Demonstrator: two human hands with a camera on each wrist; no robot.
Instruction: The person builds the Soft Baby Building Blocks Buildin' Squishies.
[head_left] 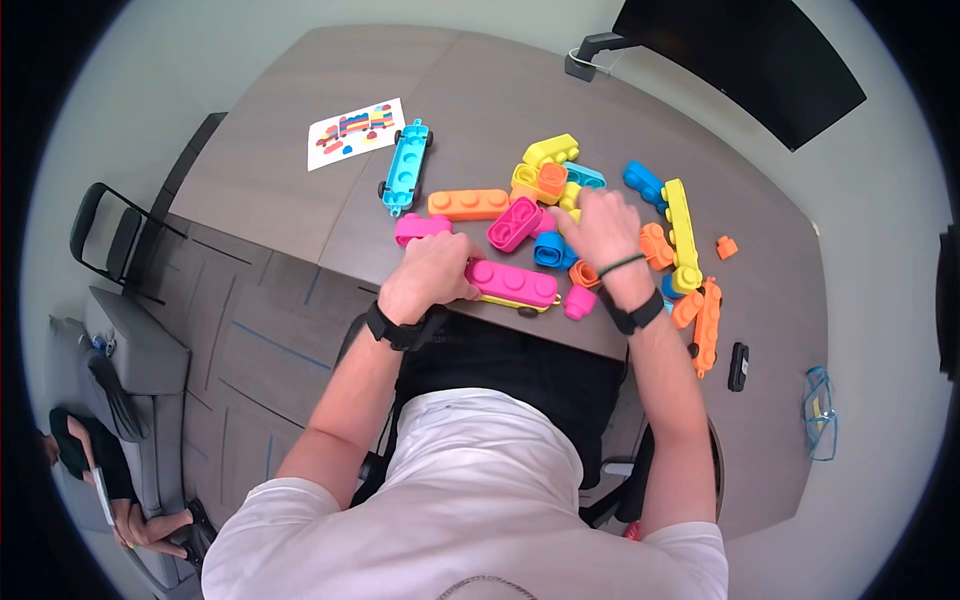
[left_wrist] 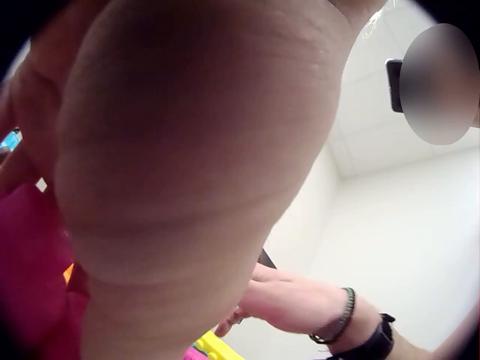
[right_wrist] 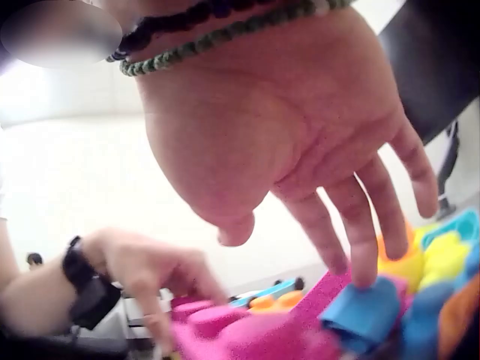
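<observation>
A long pink block [head_left: 515,283] lies on a yellow wheeled base [head_left: 530,307] at the table's near edge. The left hand [head_left: 432,270] grips the block's left end; in the left wrist view its palm [left_wrist: 187,165] hides much of the contact. Over the heap of blocks is the right hand [head_left: 605,228], its fingers spread and loosely bent in the right wrist view, pointing down close above a blue block [right_wrist: 364,315]. Whether a fingertip touches that block cannot be told. Nothing is seen held in the right hand.
An orange bar [head_left: 468,205], a pink block [head_left: 422,228] and a turquoise wheeled base [head_left: 406,170] lie beyond the left hand, near a picture sheet [head_left: 354,133]. At right are a long yellow piece [head_left: 681,230] and an orange wheeled base [head_left: 707,325]. A monitor [head_left: 745,60] stands behind.
</observation>
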